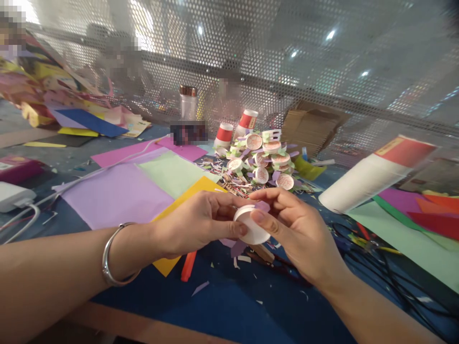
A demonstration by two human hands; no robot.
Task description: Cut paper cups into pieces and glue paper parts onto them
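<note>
Between my two hands is a small white paper cup base (253,227), its round face toward me. My left hand (204,220) pinches its left edge between thumb and fingers. On the other side, my right hand (290,222) presses its thumb on the upper right rim, by a small purple paper piece (262,206). More purple paper (238,248) shows just under the disc; whether it is attached I cannot tell. Beyond my hands lies a heap of similar white cup pieces (261,160) with printed round faces and purple and green paper bits.
Purple paper (118,196), pale green paper (175,172) and yellow paper (204,188) lie left of centre. An orange-red marker (188,265) is near me. Stacked cups (369,177) lean at right, above black cables (387,272). A perforated metal screen (251,57) stands behind.
</note>
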